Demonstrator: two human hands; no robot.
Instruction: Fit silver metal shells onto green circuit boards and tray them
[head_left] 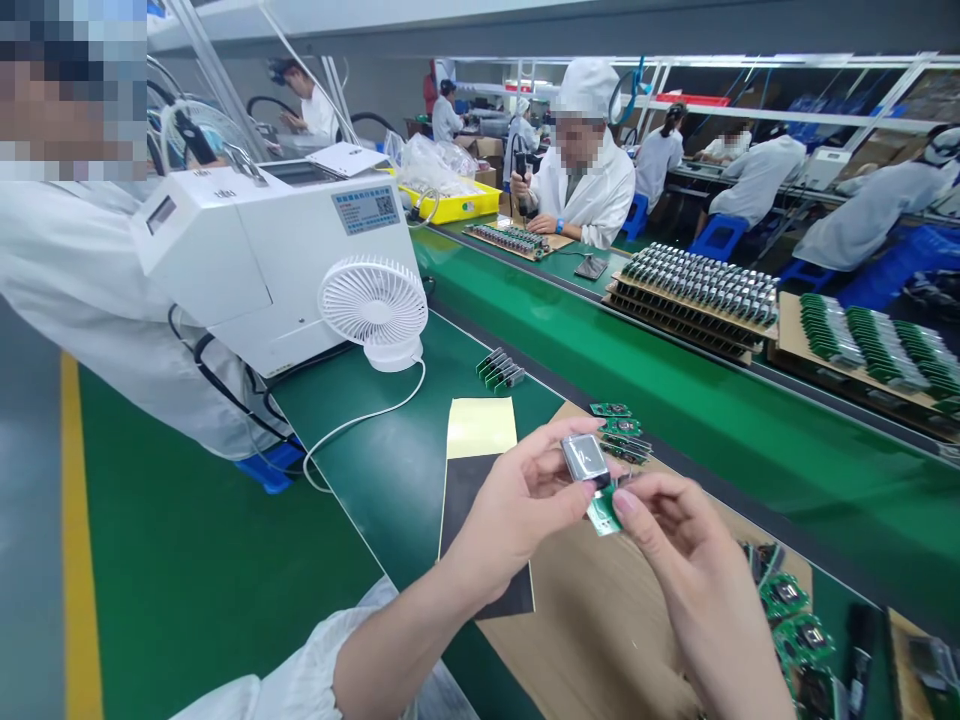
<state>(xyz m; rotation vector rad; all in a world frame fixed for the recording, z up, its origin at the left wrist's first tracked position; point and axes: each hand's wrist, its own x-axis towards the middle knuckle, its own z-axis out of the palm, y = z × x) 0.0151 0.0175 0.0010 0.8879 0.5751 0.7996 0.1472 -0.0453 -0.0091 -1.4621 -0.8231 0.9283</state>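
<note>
Head view: the left hand (pixel 517 500) pinches a silvery module (pixel 585 458), the right hand (pixel 675 540) the green board (pixel 604 515) against it, above cardboard (pixel 600 620) on the worktop (pixel 375 460). Two-handed handling seems underway (thumbs close together); moving on calls for steady, light grips.

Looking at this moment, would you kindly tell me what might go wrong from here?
The left hand holds a silver part and the right hand pinches a green circuit board above the cardboard; either might slip and drop. Other circuit boards lie close beside the right arm, which could nudge them.
</note>
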